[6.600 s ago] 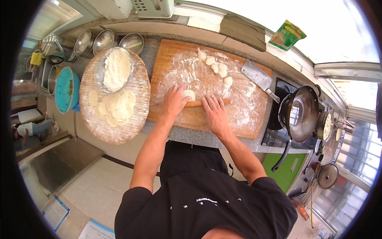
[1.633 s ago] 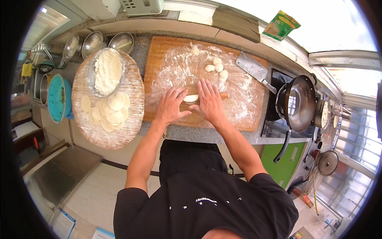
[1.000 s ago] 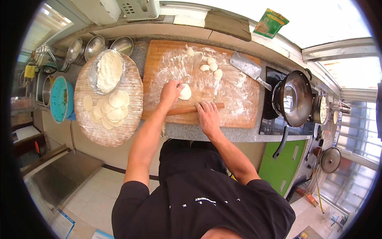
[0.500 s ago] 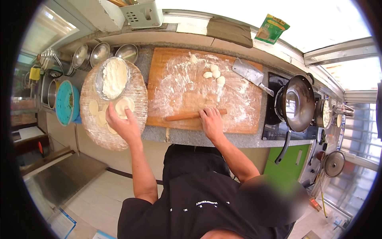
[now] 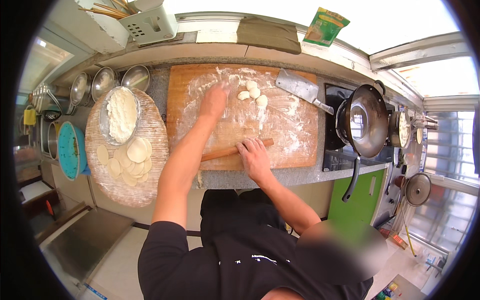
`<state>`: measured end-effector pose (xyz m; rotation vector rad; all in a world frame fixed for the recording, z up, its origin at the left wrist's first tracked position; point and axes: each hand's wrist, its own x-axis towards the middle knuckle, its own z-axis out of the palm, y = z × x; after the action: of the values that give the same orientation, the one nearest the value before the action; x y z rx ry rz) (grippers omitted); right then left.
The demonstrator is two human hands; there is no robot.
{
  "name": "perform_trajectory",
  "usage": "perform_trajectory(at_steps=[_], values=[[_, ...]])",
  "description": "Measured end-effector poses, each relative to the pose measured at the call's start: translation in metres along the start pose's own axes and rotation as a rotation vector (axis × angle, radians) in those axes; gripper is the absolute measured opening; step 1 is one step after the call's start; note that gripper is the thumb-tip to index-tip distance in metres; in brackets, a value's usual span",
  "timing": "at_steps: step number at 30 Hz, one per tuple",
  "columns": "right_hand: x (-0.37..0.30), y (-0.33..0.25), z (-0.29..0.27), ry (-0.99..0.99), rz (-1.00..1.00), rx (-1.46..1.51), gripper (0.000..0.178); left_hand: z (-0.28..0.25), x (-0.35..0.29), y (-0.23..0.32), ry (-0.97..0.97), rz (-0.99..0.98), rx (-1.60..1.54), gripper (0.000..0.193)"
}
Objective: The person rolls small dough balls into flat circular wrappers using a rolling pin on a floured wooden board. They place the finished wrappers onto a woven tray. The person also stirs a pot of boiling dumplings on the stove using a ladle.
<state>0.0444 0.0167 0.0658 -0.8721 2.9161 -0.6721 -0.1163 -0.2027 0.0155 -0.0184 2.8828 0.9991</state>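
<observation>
My right hand [image 5: 254, 156] grips the wooden rolling pin [image 5: 220, 152] near its right end, at the near side of the floured wooden board [image 5: 300, 150]. At the board's far left is my left hand [image 5: 215, 101], its fingers smeared by motion; whether they hold anything is unclear. Just right of it lie several small dough balls [image 5: 254, 93]. Flat round dough wrappers [image 5: 137, 150] overlap on the round ridged tray [image 5: 110, 187] at the left. A clear bowl of flour [image 5: 121, 116] sits on that tray's far part.
A cleaver [image 5: 298, 88] lies at the board's far right corner. Beyond it, a wok [image 5: 370, 120] rests on the stove, its handle jutting toward me. Metal bowls [image 5: 105, 80] stand behind the tray, a turquoise basin [image 5: 71, 150] to its left. A green packet [image 5: 326, 27] stands on the sill.
My left hand has left the wrappers on the tray and reached right and away, over the board's far left. The lone dough ball there no longer shows. My right hand stays on the rolling pin.
</observation>
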Motion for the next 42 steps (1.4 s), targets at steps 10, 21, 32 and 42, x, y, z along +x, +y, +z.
perform_trajectory(at_steps=[10, 21, 32, 42], values=[[0.000, 0.006, -0.008, -0.020, -0.027, 0.051, 0.040, -0.026, -0.103, 0.037, 0.068, 0.002, 0.175, 0.061], [-0.002, 0.010, -0.010, 0.023, -0.047, 0.050, 0.036, 0.017, -0.068, 0.074, -0.176, 0.138, 0.484, 0.082], [0.012, 0.021, -0.022, -0.077, 0.128, 0.074, 0.039, -0.045, -0.122, 0.029, 0.114, -0.064, 0.132, 0.063], [0.129, 0.043, 0.000, 0.039, 0.165, -0.225, 0.081, -0.026, -0.032, 0.004, 0.241, -0.007, 0.372, 0.073]])
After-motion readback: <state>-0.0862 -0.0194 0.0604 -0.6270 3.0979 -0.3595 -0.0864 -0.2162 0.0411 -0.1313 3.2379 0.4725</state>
